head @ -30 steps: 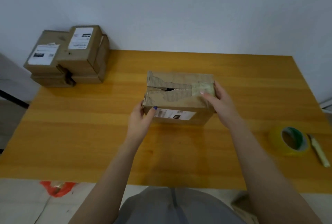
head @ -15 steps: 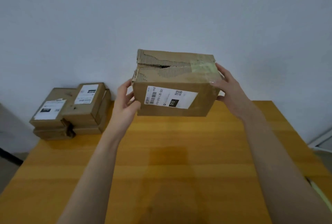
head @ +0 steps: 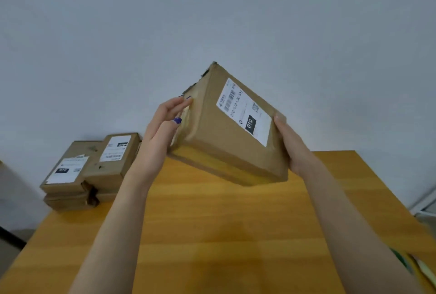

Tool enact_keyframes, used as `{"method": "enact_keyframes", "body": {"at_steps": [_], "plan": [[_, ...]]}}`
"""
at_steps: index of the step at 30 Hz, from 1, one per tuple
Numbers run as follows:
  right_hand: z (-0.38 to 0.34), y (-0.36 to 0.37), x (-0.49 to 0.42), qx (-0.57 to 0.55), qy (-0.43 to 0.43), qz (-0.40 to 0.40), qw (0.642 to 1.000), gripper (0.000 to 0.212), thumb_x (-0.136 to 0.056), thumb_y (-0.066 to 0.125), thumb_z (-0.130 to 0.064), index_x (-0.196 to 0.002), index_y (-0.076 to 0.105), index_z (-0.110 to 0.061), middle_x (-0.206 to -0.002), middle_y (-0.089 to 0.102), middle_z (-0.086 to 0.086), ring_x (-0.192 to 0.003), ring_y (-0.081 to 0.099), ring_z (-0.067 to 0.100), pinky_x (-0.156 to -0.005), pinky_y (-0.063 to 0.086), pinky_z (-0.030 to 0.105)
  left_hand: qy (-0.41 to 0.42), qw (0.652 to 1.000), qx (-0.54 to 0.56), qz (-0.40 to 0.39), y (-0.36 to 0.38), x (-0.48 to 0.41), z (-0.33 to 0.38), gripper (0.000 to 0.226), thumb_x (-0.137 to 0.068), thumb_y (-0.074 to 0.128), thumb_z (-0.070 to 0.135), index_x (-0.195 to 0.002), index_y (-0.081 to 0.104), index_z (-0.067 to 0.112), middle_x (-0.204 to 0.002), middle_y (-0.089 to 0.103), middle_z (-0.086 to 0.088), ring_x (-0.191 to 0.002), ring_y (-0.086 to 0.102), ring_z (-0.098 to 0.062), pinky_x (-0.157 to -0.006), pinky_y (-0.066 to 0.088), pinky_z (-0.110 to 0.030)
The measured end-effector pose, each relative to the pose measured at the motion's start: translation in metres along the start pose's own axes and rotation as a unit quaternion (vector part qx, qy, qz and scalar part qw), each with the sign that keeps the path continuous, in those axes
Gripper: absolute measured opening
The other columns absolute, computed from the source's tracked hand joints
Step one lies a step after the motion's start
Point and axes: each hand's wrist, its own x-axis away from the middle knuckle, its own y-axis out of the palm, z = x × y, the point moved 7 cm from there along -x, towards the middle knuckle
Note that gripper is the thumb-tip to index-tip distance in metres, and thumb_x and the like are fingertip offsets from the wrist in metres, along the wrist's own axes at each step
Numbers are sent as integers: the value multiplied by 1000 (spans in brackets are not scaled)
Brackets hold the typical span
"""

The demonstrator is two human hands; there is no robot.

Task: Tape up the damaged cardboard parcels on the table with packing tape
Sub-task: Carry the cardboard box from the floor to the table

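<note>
I hold a brown cardboard parcel (head: 236, 142) in the air above the wooden table (head: 212, 234), tilted, with its white shipping label facing me. My left hand (head: 162, 133) presses flat against its left side, fingers straight, just below the torn edge at the upper left. On the opposite side my right hand (head: 292, 145) grips it, thumb over the edge of the labelled face and fingers hidden behind. The packing tape roll (head: 401, 260) is only a green and yellow blur at the frame's lower right edge.
A stack of several labelled cardboard parcels (head: 94, 171) sits at the table's far left corner against the white wall. A pale blurred tool (head: 424, 272) lies beside the tape roll at the right edge.
The parcel went from resting on the table to being lifted in both hands. It then turned, so the label faces me and the torn top points up and to the left.
</note>
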Motion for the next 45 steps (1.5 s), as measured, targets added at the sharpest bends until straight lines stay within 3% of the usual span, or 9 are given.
{"method": "enact_keyframes", "body": {"at_steps": [4,11,19,25,30,34,37,40,45], "plan": [[17,6,1,34,118,-69,990,53,-89,46,-67,-114,69,-26,-105,73,2,-93,70,21,-81,54,32,-4,997,-17,-71,2,-7,12,43,-91,35,30,-129,53,30,-133,56,15,-121,52,-5,-99,41,-32],[4,15,7,-63,143,-88,984,57,-94,40,-62,-100,68,-13,-79,73,3,-70,71,18,-63,53,29,-45,995,-28,-87,-14,-25,7,53,-83,51,56,-130,54,33,-127,61,7,-119,57,-15,-99,44,-40],[-63,18,8,42,-27,-21,999,59,-91,34,-69,-125,62,-30,-122,61,-1,-119,51,21,-104,36,51,-134,976,147,84,-34,-25,-46,38,-96,45,46,-110,65,17,-112,69,-8,-108,64,-22,-92,50,-33],[-105,52,38,150,-240,-10,959,38,-92,62,-37,-130,58,-33,-131,52,-15,-107,54,-3,-89,41,18,-204,931,204,222,-30,-9,-91,27,-100,43,38,-111,57,19,-105,65,5,-99,62,-9,-73,54,-27],[-109,56,40,218,-280,65,933,65,-79,70,-52,-138,46,-39,-144,39,-9,-134,36,11,-109,35,33,-243,883,324,236,-18,0,-115,27,-101,39,36,-117,54,19,-105,65,5,-97,61,-12,-81,49,-32],[-108,54,36,163,-255,56,951,75,-75,76,-49,-141,42,-34,-135,47,-7,-120,46,8,-97,43,24,-262,864,352,247,-14,4,-120,31,-101,39,37,-125,51,21,-109,64,2,-99,61,-15,-81,50,-34],[-110,48,33,171,-262,75,947,55,-82,70,-47,-132,51,-34,-122,53,-11,-107,54,7,-81,43,16,-280,878,306,239,-17,2,-119,31,-101,41,38,-122,54,20,-108,64,0,-98,61,-16,-78,51,-34],[-105,38,23,182,-248,109,945,25,-95,53,-45,-114,62,-32,-120,60,-10,-109,56,9,-88,41,21,-277,893,289,207,-21,-7,-107,39,-99,42,44,-123,56,16,-112,64,-3,-101,61,-19,-83,49,-37],[-62,20,-2,-68,-58,64,994,31,-99,42,-49,-111,59,-27,-120,61,-2,-107,59,19,-88,55,46,-160,957,154,185,-34,-25,-48,50,-101,25,49,-112,61,16,-116,66,-2,-110,59,-13,-107,36,-32]]}}
